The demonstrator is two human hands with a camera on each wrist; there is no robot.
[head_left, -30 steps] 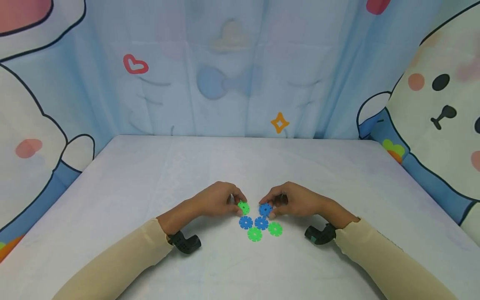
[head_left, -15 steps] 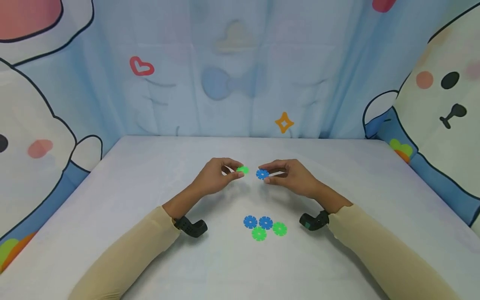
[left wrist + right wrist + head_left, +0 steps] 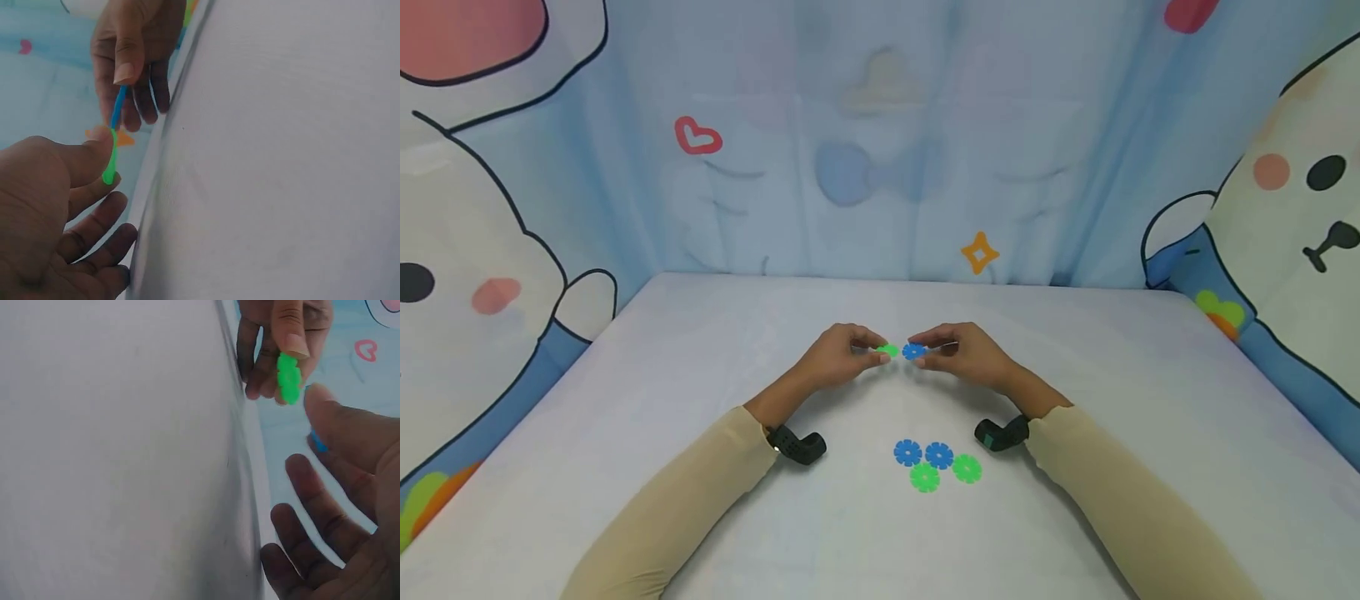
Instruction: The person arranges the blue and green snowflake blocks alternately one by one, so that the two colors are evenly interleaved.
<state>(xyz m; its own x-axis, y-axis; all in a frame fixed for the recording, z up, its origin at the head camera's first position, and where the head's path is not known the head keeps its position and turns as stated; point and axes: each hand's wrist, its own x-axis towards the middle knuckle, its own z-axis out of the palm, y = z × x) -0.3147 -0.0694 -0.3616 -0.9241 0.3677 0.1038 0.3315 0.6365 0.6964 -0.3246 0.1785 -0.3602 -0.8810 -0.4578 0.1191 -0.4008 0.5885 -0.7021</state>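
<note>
Two hands (image 3: pixel 841 357); three green discs (image 3: pixel 289 380), three blue discs (image 3: pixel 914 351)

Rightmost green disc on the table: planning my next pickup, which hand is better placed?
Probably the right hand: it's nearer that green notched disc than the left hand. It pinches a blue disc, the left a green one, so neither is free.

Held green disc (image 3: pixel 891 350), held blue disc (image 3: pixel 914 351); sleeves (image 3: pixel 662 512) plain beige; tabletop (image 3: pixel 760 325) white; curtain (image 3: pixel 760 225) pale blue, cartoon-printed.

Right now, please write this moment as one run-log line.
left hand: pinches green disc | right hand: pinches blue disc | four more discs: on table
</note>
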